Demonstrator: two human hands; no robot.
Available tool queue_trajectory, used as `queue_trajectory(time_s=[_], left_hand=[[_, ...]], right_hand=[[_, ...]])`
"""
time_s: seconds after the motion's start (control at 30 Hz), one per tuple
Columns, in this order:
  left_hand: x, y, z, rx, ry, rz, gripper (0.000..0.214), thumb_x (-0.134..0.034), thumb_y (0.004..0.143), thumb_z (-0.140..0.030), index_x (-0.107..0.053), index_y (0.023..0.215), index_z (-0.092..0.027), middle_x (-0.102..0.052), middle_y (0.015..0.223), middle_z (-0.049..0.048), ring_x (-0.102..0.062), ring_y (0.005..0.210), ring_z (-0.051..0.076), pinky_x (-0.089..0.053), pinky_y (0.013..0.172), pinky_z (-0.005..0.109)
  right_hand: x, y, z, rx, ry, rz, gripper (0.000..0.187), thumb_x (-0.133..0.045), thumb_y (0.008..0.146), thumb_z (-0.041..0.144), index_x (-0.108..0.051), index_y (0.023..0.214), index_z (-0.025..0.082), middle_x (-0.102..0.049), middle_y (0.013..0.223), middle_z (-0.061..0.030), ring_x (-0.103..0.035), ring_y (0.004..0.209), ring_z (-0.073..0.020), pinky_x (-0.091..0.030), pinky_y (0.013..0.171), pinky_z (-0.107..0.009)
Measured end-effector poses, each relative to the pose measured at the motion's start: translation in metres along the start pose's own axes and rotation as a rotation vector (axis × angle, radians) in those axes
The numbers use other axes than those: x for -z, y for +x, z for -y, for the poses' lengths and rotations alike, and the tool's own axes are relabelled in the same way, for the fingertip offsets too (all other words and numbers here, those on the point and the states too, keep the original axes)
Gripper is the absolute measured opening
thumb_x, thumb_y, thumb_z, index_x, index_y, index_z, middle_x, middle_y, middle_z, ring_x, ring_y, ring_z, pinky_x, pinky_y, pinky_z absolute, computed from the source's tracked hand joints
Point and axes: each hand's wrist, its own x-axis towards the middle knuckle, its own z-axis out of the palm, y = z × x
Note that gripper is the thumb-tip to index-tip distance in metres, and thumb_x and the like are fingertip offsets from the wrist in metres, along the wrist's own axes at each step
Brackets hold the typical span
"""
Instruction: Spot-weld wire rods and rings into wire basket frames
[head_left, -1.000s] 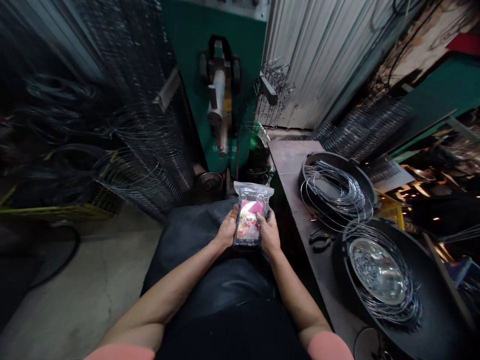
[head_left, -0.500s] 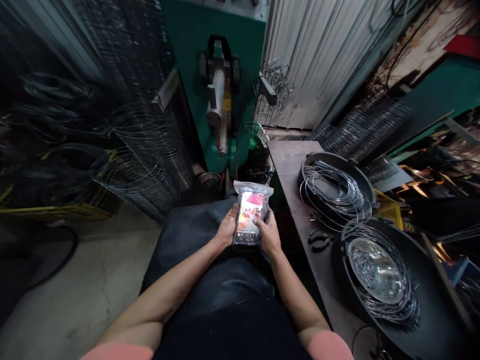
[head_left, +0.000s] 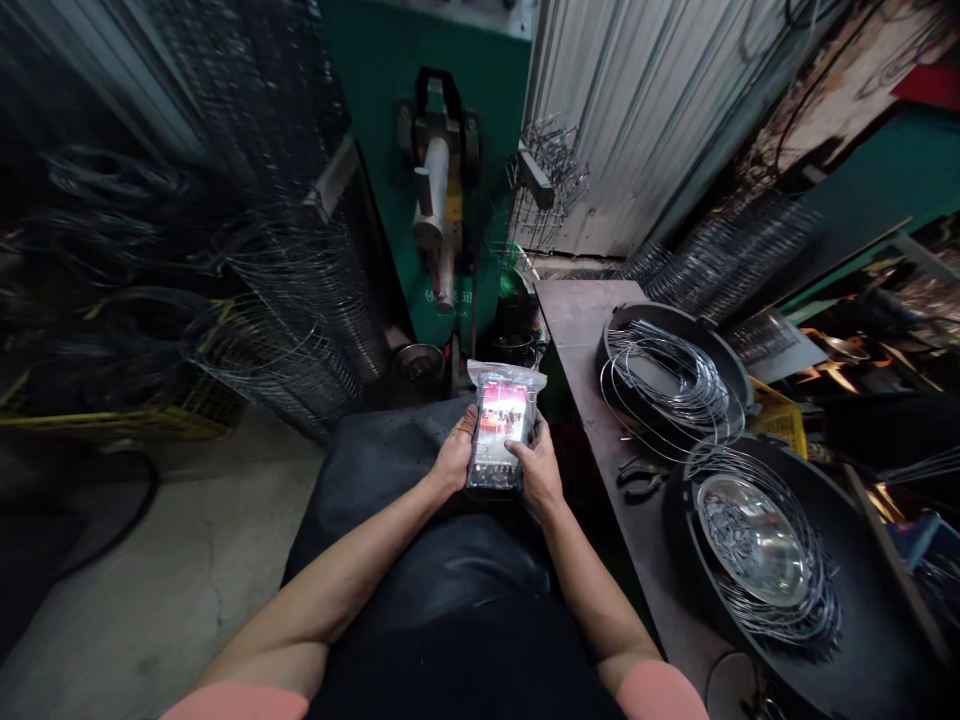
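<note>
A phone [head_left: 499, 432] with a lit screen, wrapped in a clear plastic bag, is held over my lap in both hands. My left hand [head_left: 453, 458] grips its left edge with the fingers wrapped round. On its right edge sits my right hand [head_left: 538, 470], closed too, with the thumb lying across the screen. My dark apron [head_left: 390, 480] lies beneath.
A green machine [head_left: 442, 190] stands straight ahead. A metal table [head_left: 585, 320] on my right carries black pans with wire rings [head_left: 667, 375], a steel bowl [head_left: 754, 540] and pliers [head_left: 637, 472]. Stacks of wire frames [head_left: 292, 300] crowd the left.
The picture on the phone screen has changed. My right thumb has shifted a little across the screen. Both hands stay in the same place.
</note>
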Motion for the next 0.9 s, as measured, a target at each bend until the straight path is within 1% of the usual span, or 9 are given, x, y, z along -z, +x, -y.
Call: queue_trajectory(time_s=[0.13, 0.37, 0.5, 0.67, 0.9], left_hand=[[-0.0022, -0.0019, -0.0015, 0.008, -0.022, 0.005, 0.038, -0.060, 0.074, -0.050, -0.065, 0.087, -0.015, -0.072, 0.084, 0.0083, -0.065, 0.089, 0.027, -0.052, 0.079, 0.039], [-0.0010, -0.0011, -0.0007, 0.030, -0.035, 0.006, 0.043, -0.060, 0.073, -0.051, -0.065, 0.094, -0.014, -0.072, 0.085, 0.0080, -0.066, 0.086, 0.026, -0.052, 0.077, 0.038], [-0.0001, -0.0012, -0.0005, 0.048, -0.046, 0.011, 0.045, -0.061, 0.072, -0.052, -0.064, 0.094, -0.013, -0.072, 0.085, 0.0086, -0.066, 0.082, 0.025, -0.052, 0.077, 0.038], [0.0008, -0.0004, -0.0006, 0.061, -0.042, 0.024, 0.045, -0.058, 0.074, -0.053, -0.064, 0.094, -0.013, -0.072, 0.085, 0.0088, -0.066, 0.082, 0.025, -0.052, 0.078, 0.038], [0.0039, 0.0025, 0.0011, 0.058, -0.045, 0.013, 0.046, -0.058, 0.074, -0.052, -0.064, 0.096, -0.013, -0.072, 0.086, 0.0089, -0.067, 0.077, 0.024, -0.051, 0.079, 0.039]], right_hand=[[0.0001, -0.0001, -0.0007, 0.007, -0.001, 0.002, 0.068, -0.063, 0.062, 0.014, -0.041, 0.126, 0.021, -0.056, 0.123, -0.0052, -0.052, 0.113, -0.0214, -0.037, 0.101, -0.040], [-0.0007, -0.0002, -0.0002, -0.005, 0.003, 0.007, 0.063, -0.065, 0.064, 0.019, -0.043, 0.123, 0.022, -0.056, 0.123, -0.0054, -0.052, 0.113, -0.0215, -0.037, 0.101, -0.040], [-0.0035, -0.0008, 0.0029, -0.020, 0.007, -0.009, 0.065, -0.067, 0.063, 0.018, -0.042, 0.123, 0.021, -0.056, 0.122, -0.0059, -0.053, 0.112, -0.0212, -0.038, 0.100, -0.039], [-0.0029, -0.0003, 0.0007, -0.035, -0.007, -0.008, 0.067, -0.066, 0.061, 0.015, -0.042, 0.123, 0.022, -0.057, 0.119, -0.0051, -0.055, 0.108, -0.0211, -0.040, 0.098, -0.039], [-0.0021, 0.0002, -0.0021, -0.025, -0.013, 0.008, 0.071, -0.068, 0.059, 0.014, -0.040, 0.125, 0.022, -0.054, 0.125, -0.0058, -0.052, 0.113, -0.0218, -0.038, 0.101, -0.040]])
